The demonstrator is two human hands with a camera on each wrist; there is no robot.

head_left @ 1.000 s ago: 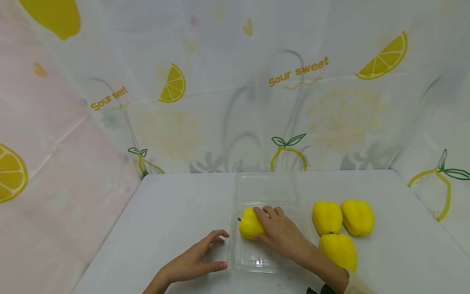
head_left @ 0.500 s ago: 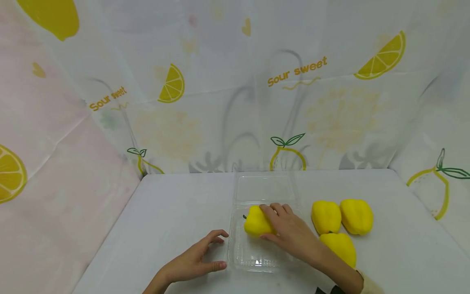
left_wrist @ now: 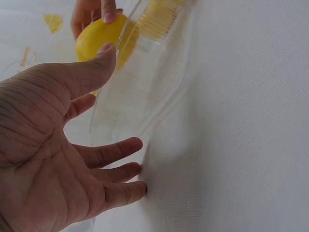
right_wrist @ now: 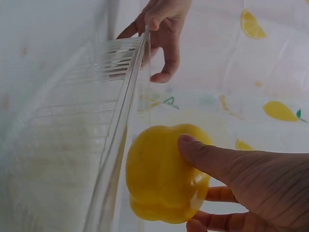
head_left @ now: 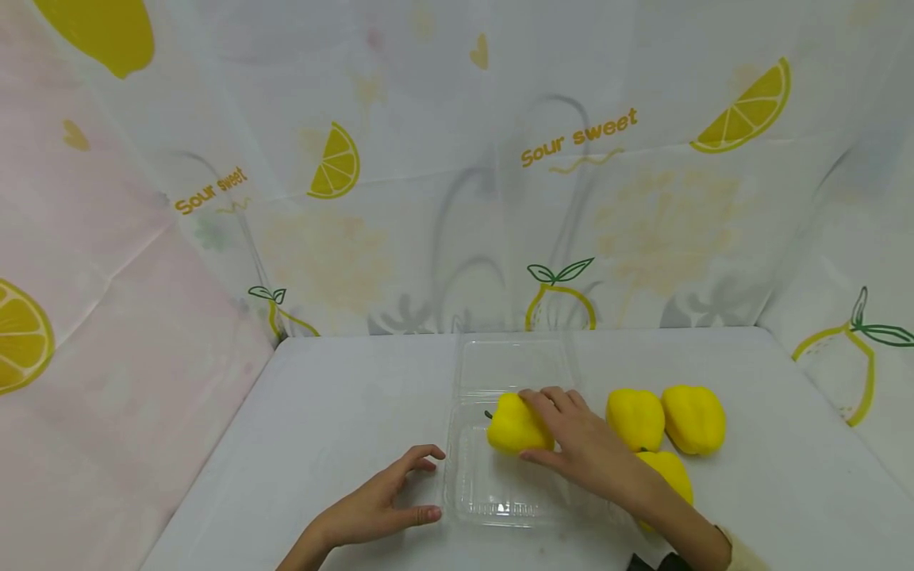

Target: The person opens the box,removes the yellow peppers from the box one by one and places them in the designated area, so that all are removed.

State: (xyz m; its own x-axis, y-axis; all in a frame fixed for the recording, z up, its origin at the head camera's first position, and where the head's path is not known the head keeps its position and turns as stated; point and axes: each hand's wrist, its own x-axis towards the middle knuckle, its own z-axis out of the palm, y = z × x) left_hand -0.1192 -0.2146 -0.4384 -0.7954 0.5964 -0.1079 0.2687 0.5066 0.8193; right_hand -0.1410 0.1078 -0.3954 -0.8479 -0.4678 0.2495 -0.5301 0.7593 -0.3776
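My right hand (head_left: 593, 444) grips a yellow bell pepper (head_left: 516, 427) by its blunt end, with the short green stem pointing left. The pepper is over the back half of a clear plastic clamshell box (head_left: 493, 507), whose lid (head_left: 517, 365) lies folded back. In the right wrist view, my thumb presses one side of the pepper (right_wrist: 166, 169) and the fingers wrap behind it. My left hand (head_left: 385, 500) is beside the box's left wall, thumb and fingers spread apart with nothing between them. The left wrist view shows its palm (left_wrist: 43, 154) facing the box wall.
Three more yellow bell peppers sit on the white table (head_left: 343, 396) to the right of the box: one at the back left (head_left: 635, 419), one at the back right (head_left: 694, 420), and one in front (head_left: 667, 472), partly hidden by my right forearm. A lemon-print curtain (head_left: 428, 198) encloses the table.
My right hand has carried the yellow bell pepper to the right and slightly back over the box. The left hand has stayed in place.
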